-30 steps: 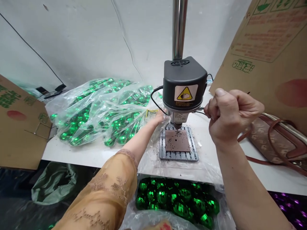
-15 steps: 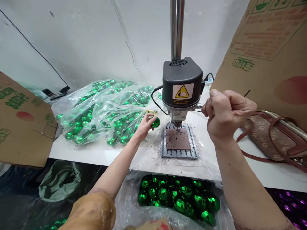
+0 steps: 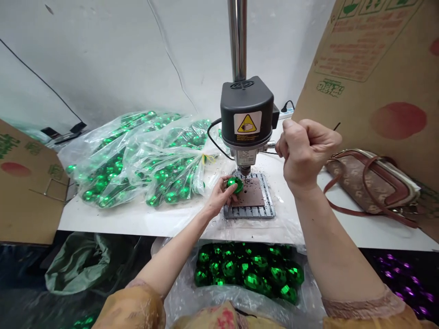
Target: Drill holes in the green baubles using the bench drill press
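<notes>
My left hand grips a shiny green faceted ball and holds it over the left edge of the brown pad on the drill base plate, just below the bit. The small bench drill has a black motor housing with a yellow warning label and rides on a steel column. My right hand is a closed fist around the drill's feed lever at the housing's right side.
Clear plastic bags of green balls lie on the white table to the left. An open bag of green balls sits below the table edge. Cardboard boxes stand right and left, a brown handbag beside the drill, and purple balls lower right.
My left hand drew a green ball out of the bag on the table and carried it right to the drill pad. My right fist stayed on the lever.
</notes>
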The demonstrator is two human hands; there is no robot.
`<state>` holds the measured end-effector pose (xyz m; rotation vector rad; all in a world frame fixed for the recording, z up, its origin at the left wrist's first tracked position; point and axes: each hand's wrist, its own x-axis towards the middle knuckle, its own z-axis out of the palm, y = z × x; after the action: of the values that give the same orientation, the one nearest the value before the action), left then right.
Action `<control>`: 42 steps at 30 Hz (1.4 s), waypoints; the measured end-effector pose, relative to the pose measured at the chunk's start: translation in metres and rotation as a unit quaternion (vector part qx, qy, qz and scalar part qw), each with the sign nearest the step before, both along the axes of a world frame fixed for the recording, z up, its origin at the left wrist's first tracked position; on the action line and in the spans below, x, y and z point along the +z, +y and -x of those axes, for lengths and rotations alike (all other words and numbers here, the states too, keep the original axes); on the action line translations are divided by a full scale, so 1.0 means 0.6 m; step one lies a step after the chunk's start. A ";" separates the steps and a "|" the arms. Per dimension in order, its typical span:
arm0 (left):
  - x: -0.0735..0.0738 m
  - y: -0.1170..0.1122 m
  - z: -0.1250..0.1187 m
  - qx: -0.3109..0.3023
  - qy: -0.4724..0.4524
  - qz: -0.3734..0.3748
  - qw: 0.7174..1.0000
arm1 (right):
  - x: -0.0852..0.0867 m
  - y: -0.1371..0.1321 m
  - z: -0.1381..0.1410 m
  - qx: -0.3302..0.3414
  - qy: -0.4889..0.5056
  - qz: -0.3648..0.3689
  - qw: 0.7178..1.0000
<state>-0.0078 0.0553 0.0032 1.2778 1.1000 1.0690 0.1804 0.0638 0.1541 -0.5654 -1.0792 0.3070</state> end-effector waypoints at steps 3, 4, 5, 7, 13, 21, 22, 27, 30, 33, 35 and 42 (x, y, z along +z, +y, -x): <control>-0.011 0.012 0.001 0.000 0.068 -0.070 0.995 | 0.002 -0.002 0.000 -0.017 -0.018 0.014 1.000; -0.014 0.016 0.002 -0.002 0.087 -0.087 0.992 | 0.003 -0.003 0.000 -0.021 -0.025 0.020 0.999; -0.017 0.019 0.003 -0.002 0.104 -0.098 0.990 | 0.003 -0.003 0.000 -0.025 -0.029 0.022 0.999; -0.023 0.024 0.006 0.002 0.125 -0.110 0.986 | 0.004 -0.004 0.000 -0.023 -0.032 0.020 0.999; -0.035 0.031 0.007 0.000 0.131 -0.128 0.983 | 0.008 0.000 0.001 -0.011 -0.021 0.008 1.000; -0.045 0.032 -0.002 -0.025 0.149 -0.153 0.977 | 0.039 0.025 0.000 0.013 -0.012 0.054 0.998; -0.045 0.030 -0.004 -0.021 0.159 -0.158 0.974 | 0.040 0.027 0.000 0.010 -0.018 0.062 0.998; -0.048 0.022 -0.019 0.000 0.207 -0.171 0.963 | 0.039 0.027 0.001 -0.007 -0.033 0.061 0.998; -0.048 0.022 -0.029 -0.008 0.205 -0.170 0.964 | 0.039 0.025 0.001 -0.014 -0.034 0.067 0.997; -0.048 0.024 -0.032 -0.009 0.203 -0.172 0.964 | 0.041 0.023 -0.001 -0.012 -0.039 0.076 0.996; -0.047 0.024 -0.031 -0.012 0.205 -0.175 0.963 | 0.041 0.022 -0.002 -0.003 -0.039 0.072 0.997; -0.047 0.022 -0.029 -0.011 0.203 -0.170 0.964 | 0.008 0.004 0.001 -0.026 -0.029 0.035 0.999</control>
<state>0.0098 0.0686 -0.0248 1.8394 1.2329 1.0341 0.1797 0.0664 0.1590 -0.6673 -1.1110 0.2864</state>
